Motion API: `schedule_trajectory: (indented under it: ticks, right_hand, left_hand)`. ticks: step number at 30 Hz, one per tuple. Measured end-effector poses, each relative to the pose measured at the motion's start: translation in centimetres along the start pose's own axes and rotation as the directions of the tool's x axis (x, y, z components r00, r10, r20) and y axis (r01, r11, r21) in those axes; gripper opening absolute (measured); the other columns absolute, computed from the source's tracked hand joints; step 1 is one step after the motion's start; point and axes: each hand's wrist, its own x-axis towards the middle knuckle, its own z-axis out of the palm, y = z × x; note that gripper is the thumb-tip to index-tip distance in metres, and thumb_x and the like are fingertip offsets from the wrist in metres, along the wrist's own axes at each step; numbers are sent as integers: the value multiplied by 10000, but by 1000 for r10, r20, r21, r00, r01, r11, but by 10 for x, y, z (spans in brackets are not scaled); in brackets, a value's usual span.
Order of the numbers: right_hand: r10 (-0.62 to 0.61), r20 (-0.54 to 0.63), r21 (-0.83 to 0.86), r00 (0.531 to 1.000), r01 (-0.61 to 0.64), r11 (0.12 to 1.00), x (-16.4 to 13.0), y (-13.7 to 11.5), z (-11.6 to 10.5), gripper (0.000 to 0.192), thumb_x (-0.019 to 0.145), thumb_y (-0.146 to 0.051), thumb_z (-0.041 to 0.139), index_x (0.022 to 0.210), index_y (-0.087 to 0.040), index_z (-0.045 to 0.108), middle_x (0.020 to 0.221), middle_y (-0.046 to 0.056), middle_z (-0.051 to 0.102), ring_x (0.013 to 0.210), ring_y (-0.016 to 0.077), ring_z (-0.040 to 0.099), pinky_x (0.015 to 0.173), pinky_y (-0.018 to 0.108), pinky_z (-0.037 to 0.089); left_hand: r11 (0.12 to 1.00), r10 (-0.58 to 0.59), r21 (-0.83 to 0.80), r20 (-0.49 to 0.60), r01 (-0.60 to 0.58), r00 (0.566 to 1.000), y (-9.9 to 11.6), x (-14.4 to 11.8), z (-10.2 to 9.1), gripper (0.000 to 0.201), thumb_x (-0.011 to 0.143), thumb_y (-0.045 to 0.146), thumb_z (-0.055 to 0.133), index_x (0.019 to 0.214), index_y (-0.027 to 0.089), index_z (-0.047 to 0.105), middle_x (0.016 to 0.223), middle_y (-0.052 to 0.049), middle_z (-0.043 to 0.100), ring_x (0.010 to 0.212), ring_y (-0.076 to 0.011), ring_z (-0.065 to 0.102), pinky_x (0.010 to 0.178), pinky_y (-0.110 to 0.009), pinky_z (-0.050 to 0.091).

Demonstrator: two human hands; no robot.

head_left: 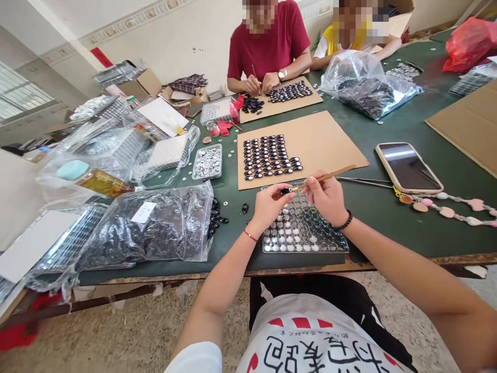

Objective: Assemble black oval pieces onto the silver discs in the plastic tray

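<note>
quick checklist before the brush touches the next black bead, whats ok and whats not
1. Black bead pinched in left hand fingertips: ok.
2. Brush gripped in right hand, tip at the bead: ok.
3. Clear tray lies under both hands, its cells holding round pieces: ok.
4. Cardboard sheet has bare room beside the rows of finished beads: ok.
5. Paint or glue on the brush tip: cannot tell.
6. Phone lies apart from the working spot: ok.
</note>
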Motion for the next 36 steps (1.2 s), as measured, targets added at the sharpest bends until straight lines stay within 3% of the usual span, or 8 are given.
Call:
schedule_trajectory:
  ticks: [7,13,18,23,28,32,34,36]
  right_hand:
    - [30,16,51,999,-31,998,0,2,-2,268,821,-444,476,763,-183,481,565,-14,555,316,81,423,337,228,339]
    - [-36,-10,-104,999,35,994,-2,-4,-5,268,808,-438,498,742,-179,486,562,-5,566,347,91,446,367,231,356]
    - [92,45,164,995,-98,982,1,0,-4,280,814,-455,479,768,-180,463,550,-23,539,318,76,409,328,213,314]
    - [18,30,91,999,-20,996,-2,0,-2,268,807,-450,491,786,-186,453,550,-26,540,322,82,421,334,216,331]
    - [-36,-34,14,999,37,999,0,-5,-8,270,810,-454,482,772,-190,448,551,-22,544,334,88,427,343,221,336]
    - [-48,-127,29,991,52,998,6,-11,-13,282,816,-460,468,759,-188,426,538,-27,532,334,86,428,341,217,338]
    - [-44,-101,32,994,48,998,7,-11,-13,275,820,-454,463,760,-187,433,545,-23,533,335,88,429,342,221,342]
    - [-50,-71,6,996,51,999,6,-10,-12,265,821,-445,465,762,-188,445,551,-19,536,341,93,433,349,228,349]
  left_hand:
    - [997,27,70,-16,-26,1000,7,-4,0,352,681,444,597,884,162,649,745,-40,646,570,-111,551,553,-221,438]
    - [977,80,203,-79,-63,994,16,-8,3,308,700,432,588,878,191,657,775,-31,661,611,-127,573,589,-229,449]
    - [988,60,149,-107,-44,992,16,-11,6,316,679,430,608,865,181,663,760,-38,660,630,-136,585,585,-230,458]
    - [999,-32,29,-100,35,994,10,-12,12,367,675,432,607,922,164,648,607,-16,617,527,-117,535,488,-220,412]
    - [995,-23,91,-180,40,983,5,-12,12,341,687,420,595,911,168,644,687,-31,639,581,-129,568,533,-231,437]
    - [975,1,214,-301,67,954,-1,5,-25,376,704,420,576,958,148,630,659,-31,636,584,-129,578,588,-244,455]
    - [937,69,341,-401,78,914,-3,25,-60,390,731,411,548,1010,146,608,760,-50,654,611,-124,584,623,-247,458]
    - [849,89,487,-512,204,854,-3,47,-100,383,777,376,496,1075,148,575,818,-60,660,668,-128,597,683,-254,456]
